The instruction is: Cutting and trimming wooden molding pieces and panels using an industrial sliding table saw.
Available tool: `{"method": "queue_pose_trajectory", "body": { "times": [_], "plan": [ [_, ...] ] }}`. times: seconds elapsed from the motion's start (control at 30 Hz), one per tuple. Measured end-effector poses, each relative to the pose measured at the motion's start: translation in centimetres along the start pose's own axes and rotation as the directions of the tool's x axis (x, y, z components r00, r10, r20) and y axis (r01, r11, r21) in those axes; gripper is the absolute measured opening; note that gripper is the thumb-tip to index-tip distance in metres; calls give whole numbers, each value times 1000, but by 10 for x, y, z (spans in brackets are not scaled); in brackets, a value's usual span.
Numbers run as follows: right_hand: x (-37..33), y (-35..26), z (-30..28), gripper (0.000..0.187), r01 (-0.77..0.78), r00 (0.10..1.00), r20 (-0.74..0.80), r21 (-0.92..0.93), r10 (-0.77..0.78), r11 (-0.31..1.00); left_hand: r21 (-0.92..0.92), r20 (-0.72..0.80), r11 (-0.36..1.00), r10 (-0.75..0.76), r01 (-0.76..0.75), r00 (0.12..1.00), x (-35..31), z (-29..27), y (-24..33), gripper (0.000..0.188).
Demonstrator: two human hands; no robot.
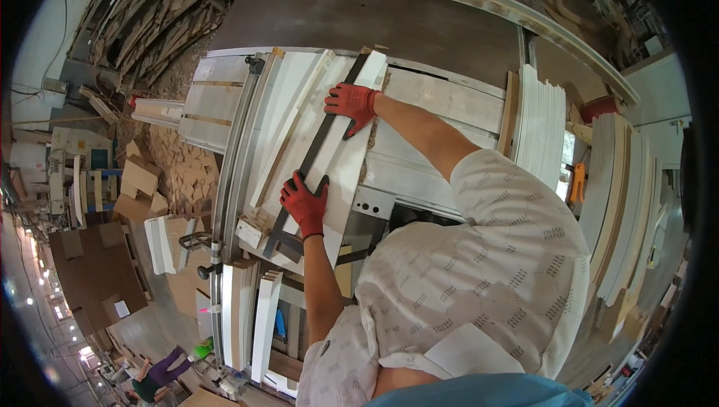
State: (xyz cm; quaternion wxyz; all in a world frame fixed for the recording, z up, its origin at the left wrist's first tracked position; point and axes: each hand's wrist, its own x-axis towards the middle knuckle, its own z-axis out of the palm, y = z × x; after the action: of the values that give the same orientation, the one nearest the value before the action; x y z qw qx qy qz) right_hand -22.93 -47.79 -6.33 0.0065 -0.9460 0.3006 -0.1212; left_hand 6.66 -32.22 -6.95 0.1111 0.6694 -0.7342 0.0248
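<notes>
A long, narrow dark grey strip (pixel 319 141) lies slantwise across white boards on a sliding machine table. My left hand (pixel 303 203), in a red glove with dark fingertips, grips the strip toward its near end, thumb and fingers on either side of it. Farther along, my right hand (pixel 352 104), gloved alike, holds the strip near its far end, fingers over it and thumb on the white board side. Under the strip is a wide white board (pixel 337 182). Left of it lies a narrow white piece with a raw wood edge (pixel 288 134). The strip's underside is hidden.
A metal rail (pixel 234 160) runs along the left of the table. Beyond is a brown panel surface (pixel 359 10). Stacked white strips (pixel 541 119) stand at right. Wood scraps (pixel 187 175) cover the floor at left. Another person (pixel 159 375) is far off, lower left.
</notes>
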Motion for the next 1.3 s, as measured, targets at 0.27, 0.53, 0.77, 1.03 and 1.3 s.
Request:
{"method": "queue_pose_trajectory", "body": {
  "times": [0.27,0.53,0.77,1.03,1.3],
  "plan": [
    [-2,-3,-1,77,10,1000,-29,-15,-10,1000,-9,-14,1000,9,-10,1000,-2,-1,0,85],
    [0,-5,-2,78,12,999,-39,-40,-13,999,-11,-14,1000,0,0,1000,-4,1,-2,84],
    [-3,-6,-2,79,-4,1000,-11,-48,4,999,-6,0,1000,1,-1,1000,-4,0,1,84],
    [-5,-13,-5,81,-11,999,-44,-64,8,998,-4,35,999,-48,49,998,-4,0,4,86],
    [0,-13,-7,83,-67,998,12,-31,68,997,-21,59,997,-78,80,995,0,-2,4,86]
  ]
}}
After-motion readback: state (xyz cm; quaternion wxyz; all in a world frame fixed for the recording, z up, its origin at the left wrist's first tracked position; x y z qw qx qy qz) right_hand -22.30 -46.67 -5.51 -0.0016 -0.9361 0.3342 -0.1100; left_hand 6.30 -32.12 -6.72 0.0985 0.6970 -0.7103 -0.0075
